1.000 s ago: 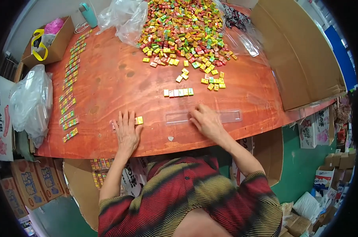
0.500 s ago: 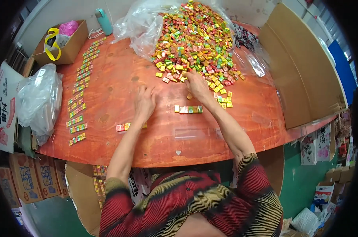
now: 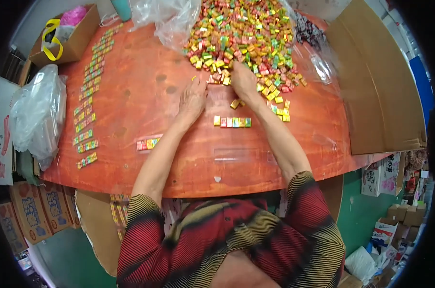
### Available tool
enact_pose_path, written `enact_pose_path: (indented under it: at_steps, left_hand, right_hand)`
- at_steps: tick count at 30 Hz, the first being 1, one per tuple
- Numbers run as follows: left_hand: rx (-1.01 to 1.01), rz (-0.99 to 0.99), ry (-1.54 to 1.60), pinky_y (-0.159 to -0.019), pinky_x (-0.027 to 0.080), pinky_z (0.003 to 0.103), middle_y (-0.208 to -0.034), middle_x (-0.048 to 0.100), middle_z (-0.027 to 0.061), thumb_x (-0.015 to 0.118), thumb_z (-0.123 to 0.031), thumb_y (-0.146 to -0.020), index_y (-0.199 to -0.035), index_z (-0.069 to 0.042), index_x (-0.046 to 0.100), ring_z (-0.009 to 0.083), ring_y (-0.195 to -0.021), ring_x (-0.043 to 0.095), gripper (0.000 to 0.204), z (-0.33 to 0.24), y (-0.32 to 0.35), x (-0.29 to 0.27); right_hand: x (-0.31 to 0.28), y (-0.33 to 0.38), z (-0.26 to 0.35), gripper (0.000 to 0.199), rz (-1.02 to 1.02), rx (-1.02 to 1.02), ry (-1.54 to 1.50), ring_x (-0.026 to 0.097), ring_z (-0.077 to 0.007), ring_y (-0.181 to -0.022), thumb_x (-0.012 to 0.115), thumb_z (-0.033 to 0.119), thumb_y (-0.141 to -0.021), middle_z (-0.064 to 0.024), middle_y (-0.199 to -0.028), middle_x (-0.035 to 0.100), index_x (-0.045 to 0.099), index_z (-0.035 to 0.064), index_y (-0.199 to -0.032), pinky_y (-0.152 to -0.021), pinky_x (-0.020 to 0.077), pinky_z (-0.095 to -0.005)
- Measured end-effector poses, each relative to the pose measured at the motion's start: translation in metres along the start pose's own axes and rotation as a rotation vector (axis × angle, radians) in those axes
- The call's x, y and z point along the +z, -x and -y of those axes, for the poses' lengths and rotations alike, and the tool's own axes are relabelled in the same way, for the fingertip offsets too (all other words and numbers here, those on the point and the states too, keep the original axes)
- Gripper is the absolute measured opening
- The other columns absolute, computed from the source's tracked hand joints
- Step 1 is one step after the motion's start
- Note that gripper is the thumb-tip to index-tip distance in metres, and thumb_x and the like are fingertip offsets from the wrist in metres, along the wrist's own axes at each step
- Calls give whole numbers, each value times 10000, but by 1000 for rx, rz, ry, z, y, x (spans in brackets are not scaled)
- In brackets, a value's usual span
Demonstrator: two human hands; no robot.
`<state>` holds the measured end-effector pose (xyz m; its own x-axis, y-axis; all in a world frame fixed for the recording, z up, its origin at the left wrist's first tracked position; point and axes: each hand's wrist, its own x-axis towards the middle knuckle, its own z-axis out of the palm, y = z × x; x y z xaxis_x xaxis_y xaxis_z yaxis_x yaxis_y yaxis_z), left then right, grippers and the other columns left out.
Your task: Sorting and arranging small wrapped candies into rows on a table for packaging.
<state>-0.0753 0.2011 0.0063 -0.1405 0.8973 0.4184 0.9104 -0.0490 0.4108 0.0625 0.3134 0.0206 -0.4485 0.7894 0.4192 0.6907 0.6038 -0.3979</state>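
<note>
Orange-red desk [image 3: 131,96]: we have moved both hands up from the near edge to the candy pile [image 3: 241,38] at twelve o'clock. Left hand [image 3: 192,98] lies flat, holding nothing; right hand [image 3: 244,79] curls into the pile's edge, grip unclear. Row of five [image 3: 232,122] waits behind them.

right hand [image 3: 244,81]: fingertips buried in candy pile [image 3: 246,38] | pile top: cut by frame edge | wrapper print: too small

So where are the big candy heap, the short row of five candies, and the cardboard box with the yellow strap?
candy heap [image 3: 246,36], head view, middle of pile.
row of five candies [image 3: 232,122], head view, centre piece.
cardboard box [image 3: 80,41], head view, its side wall.
</note>
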Motion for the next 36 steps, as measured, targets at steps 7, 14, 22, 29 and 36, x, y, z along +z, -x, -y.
enact_pose_path:
  at_steps: [7,14,22,29,36]
  left_hand:
    - [-70,21,223,-704,434,380,-900,537,136,584,-38,-732,-967,-40,565,316,-807,538,236,3,24,-30]
    - [-114,228,287,-730,431,401,-872,526,156,547,-29,-739,-1011,-48,545,336,-846,526,273,1,42,-57]
    - [-110,207,301,-742,424,384,-882,505,168,524,-40,-791,-1067,-47,521,325,-823,516,276,-7,59,-52]
    - [-64,149,379,-744,426,391,-937,515,165,505,1,-787,-1088,-31,502,325,-859,520,303,-10,63,-55]
    - [-36,163,365,-747,423,382,-914,519,161,485,54,-749,-1087,-30,501,306,-851,524,349,-10,63,-58]
  right_hand:
    - [-22,64,53,143,210,-51,-470,587,-310,-735,552,125,-785,-170,-793,597,545,4,-859,-648,458,-385]
    - [-37,98,56,138,222,-198,-136,547,-301,-762,558,129,-793,-121,-797,541,556,49,-905,-643,443,-385]
    - [-48,91,63,194,306,-355,-77,526,-271,-806,588,147,-755,-103,-816,544,581,57,-927,-697,430,-363]
    - [-28,86,57,248,314,-548,-207,519,-266,-874,566,53,-731,-98,-916,577,585,75,-978,-739,422,-349]
    - [-57,90,51,281,291,-240,-156,526,-282,-853,590,95,-740,-114,-915,568,568,65,-1019,-739,431,-366]
